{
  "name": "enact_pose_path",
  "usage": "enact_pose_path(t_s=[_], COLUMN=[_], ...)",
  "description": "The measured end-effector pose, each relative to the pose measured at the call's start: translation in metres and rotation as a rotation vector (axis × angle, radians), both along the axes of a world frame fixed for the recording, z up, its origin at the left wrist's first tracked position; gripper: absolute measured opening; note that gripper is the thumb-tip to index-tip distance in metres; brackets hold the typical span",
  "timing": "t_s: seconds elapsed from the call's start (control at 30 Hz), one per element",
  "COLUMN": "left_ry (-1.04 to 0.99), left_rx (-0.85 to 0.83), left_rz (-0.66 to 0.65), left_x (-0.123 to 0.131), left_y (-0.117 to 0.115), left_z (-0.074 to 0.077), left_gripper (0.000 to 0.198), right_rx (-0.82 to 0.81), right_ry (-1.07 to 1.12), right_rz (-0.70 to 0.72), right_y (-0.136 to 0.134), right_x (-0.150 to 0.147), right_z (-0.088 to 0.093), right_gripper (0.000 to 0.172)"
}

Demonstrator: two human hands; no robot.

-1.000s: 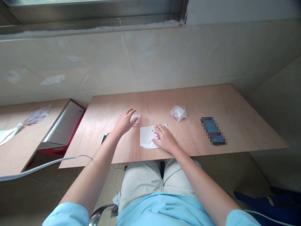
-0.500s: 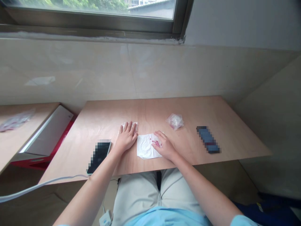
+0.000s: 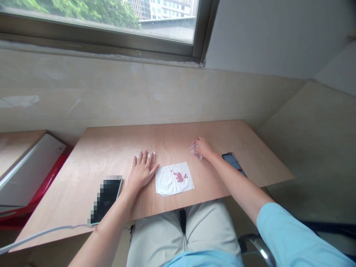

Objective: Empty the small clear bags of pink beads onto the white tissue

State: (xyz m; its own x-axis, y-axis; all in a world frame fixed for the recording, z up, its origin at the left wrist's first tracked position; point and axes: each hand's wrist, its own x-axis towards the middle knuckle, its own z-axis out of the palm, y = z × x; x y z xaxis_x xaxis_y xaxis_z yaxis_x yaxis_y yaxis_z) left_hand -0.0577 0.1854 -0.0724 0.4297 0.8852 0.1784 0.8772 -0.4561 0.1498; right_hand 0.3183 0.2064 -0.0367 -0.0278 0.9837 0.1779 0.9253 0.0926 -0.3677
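My left hand point(image 3: 141, 170) lies flat with its fingers spread, over a clear plastic bag point(image 3: 153, 159) on the tabletop. To its right is a white tissue point(image 3: 165, 182), creased and spread flat, with a loose cluster of small pink beads point(image 3: 180, 177) on it. Beyond the tissue, my right hand point(image 3: 204, 147) has its fingers curled onto a crumpled clear plastic bag point(image 3: 192, 148) that holds more pink beads. The fingertips are partly hidden by the hand and the shiny plastic.
A phone point(image 3: 107, 198) with a white cable point(image 3: 50, 231) lies at the table's left. Another phone point(image 3: 233, 163) lies partly behind my right forearm. The wooden table point(image 3: 116, 142) stands against a tiled wall under a window. A second table point(image 3: 16, 142) is at far left.
My right hand has left the tissue and moved forward and right onto the bag of beads. My left hand stays flat in place. The view has tilted up and turned somewhat to the right.
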Motion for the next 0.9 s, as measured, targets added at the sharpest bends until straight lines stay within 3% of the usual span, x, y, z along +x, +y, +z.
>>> enact_pose_path(t_s=[0.23, 0.33, 0.4, 0.5, 0.6, 0.73, 0.9], left_ry=[-0.087, -0.188, -0.291, -0.474, -0.627, -0.788, -1.074], left_rx=[0.026, 0.068, 0.111, 0.116, -0.075, -0.438, -0.720], left_rz=[0.026, 0.026, 0.032, 0.043, 0.029, 0.027, 0.110], left_x=[-0.002, -0.005, -0.003, 0.009, 0.031, 0.057, 0.068], left_y=[-0.002, -0.003, -0.007, -0.027, -0.067, -0.127, -0.168], left_z=[0.002, 0.007, 0.014, 0.031, 0.056, 0.090, 0.106], left_gripper=[0.085, 0.081, 0.075, 0.060, 0.042, 0.031, 0.029], right_rx=[0.017, -0.010, -0.056, -0.202, -0.394, -0.537, -0.605], right_ry=[0.172, 0.597, 0.966, 1.374, 1.634, 1.741, 1.701], right_rz=[0.042, 0.007, -0.017, -0.040, -0.058, -0.019, 0.061], right_y=[-0.027, -0.050, -0.069, -0.101, -0.131, -0.163, -0.189], right_x=[0.009, 0.012, 0.008, -0.005, -0.026, -0.055, -0.080], right_z=[0.027, 0.037, 0.042, 0.048, 0.049, 0.044, 0.041], right_gripper=[0.014, 0.013, 0.024, 0.033, 0.029, 0.029, 0.029])
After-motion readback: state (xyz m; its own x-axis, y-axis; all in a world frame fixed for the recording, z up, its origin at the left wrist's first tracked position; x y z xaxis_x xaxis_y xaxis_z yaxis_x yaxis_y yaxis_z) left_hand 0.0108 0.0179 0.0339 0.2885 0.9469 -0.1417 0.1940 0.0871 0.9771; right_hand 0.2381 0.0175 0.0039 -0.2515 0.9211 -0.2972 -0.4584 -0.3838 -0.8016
